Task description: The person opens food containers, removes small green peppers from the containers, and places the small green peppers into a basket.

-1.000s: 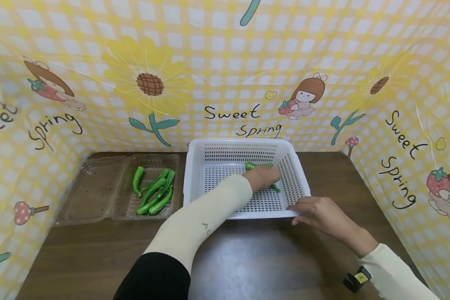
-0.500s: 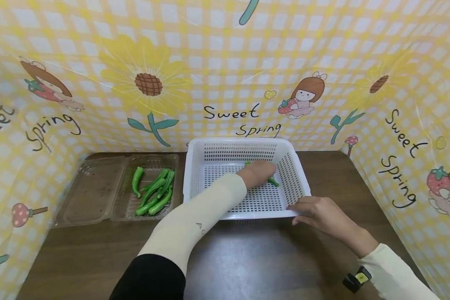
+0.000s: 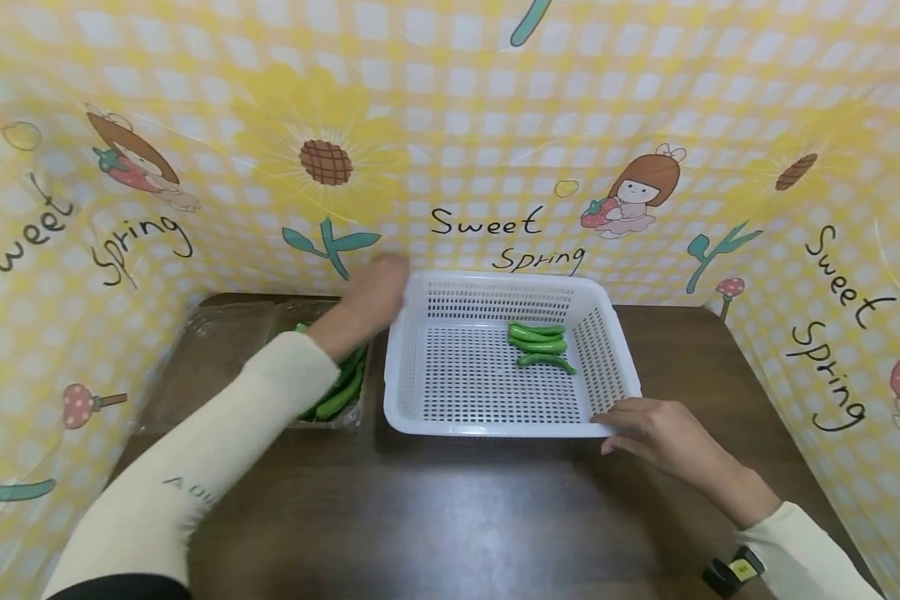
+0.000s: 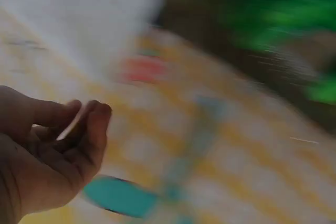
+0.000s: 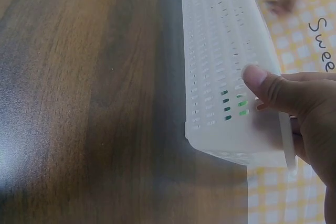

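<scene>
My left hand (image 3: pixel 370 298) is raised between the clear plastic box and the white basket, blurred by motion. In the left wrist view its fingers (image 4: pixel 97 129) are loosely bent, with nothing between them and the thumb. Several green chili peppers (image 3: pixel 537 340) lie side by side in the right half of the white perforated basket (image 3: pixel 401 358). More green chili peppers (image 3: pixel 342 398) are in the clear box, partly hidden under my left forearm. My right hand (image 3: pixel 667 437) grips the basket's near right corner, its thumb (image 5: pixel 255 77) against the outer wall in the right wrist view.
The clear box's opened lid (image 3: pixel 210 354) lies flat to the left, partly covered by my left sleeve. A yellow checked cloth (image 3: pixel 480 125) encloses the wooden table (image 3: pixel 450 517) at the back and both sides.
My left hand has left the peppers in the basket and swung left toward the clear box, uncovering the peppers. My right hand keeps its hold on the basket's corner. The head view has shifted slightly.
</scene>
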